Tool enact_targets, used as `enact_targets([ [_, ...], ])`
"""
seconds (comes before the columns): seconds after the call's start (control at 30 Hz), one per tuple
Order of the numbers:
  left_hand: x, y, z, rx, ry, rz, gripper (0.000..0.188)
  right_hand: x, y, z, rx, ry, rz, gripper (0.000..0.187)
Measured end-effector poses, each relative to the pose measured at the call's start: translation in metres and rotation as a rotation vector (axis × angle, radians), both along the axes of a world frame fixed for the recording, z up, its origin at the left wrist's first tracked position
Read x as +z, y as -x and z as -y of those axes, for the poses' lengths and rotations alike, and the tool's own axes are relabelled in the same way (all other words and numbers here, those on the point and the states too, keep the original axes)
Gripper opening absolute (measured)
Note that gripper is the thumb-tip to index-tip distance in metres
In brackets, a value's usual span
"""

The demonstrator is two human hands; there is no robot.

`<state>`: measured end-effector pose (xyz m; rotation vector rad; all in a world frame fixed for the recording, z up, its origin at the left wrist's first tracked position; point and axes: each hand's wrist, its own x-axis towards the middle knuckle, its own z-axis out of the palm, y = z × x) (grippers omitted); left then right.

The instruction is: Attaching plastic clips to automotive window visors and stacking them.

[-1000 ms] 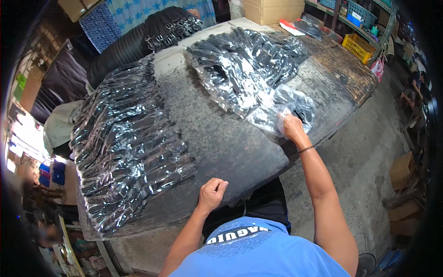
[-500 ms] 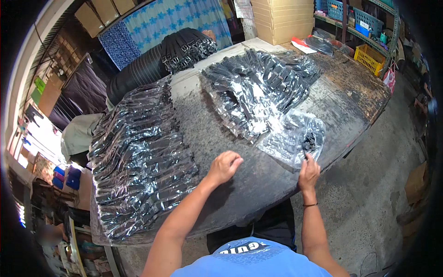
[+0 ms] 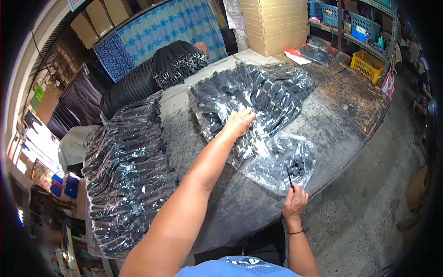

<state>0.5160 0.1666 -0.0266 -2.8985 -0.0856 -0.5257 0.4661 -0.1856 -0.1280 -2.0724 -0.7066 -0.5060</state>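
The left hand point(image 3: 240, 120) has moved from the table's point(image 3: 240, 203) near side onto the wrapped straps point(image 3: 265, 94); the right hand point(image 3: 295, 203) has drawn nearer, a thin black strip point(image 3: 289, 176) now showing.

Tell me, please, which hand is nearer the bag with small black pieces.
The right hand, at the near edge of the bag; the left hand is farther away, over wrapped black straps.

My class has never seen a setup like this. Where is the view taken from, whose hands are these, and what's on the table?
No machine here: someone works bare-handed, seen from a fisheye camera on their own head, so straight edges bend. Dark strips in clear plastic lie on the table in two groups. The left hand is at the right-hand group; its grip is unclear. The right hand holds a thin dark item by a clear plastic bag.
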Motion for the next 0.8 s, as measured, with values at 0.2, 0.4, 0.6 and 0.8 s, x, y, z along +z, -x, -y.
enact_targets([
  [0.2, -0.011, -0.052, -0.013, 0.023, -0.247, -0.190, 0.034, -0.004, 0.000, 0.002, -0.002, -0.004, -0.002, 0.022],
  [0.4, -0.017, -0.060, -0.033, -0.001, -0.346, -0.150, 0.018, -0.006, 0.000, 0.000, -0.010, -0.001, -0.006, 0.022],
  [0.6, 0.040, -0.005, -0.044, 0.079, -0.028, -0.165, 0.010, -0.010, 0.002, 0.000, -0.061, -0.003, -0.024, 0.020],
  [0.8, 0.116, 0.139, -0.047, 0.334, 0.860, 0.403, 0.013, -0.008, 0.002, 0.004, 0.003, 0.040, -0.065, 0.021],
])
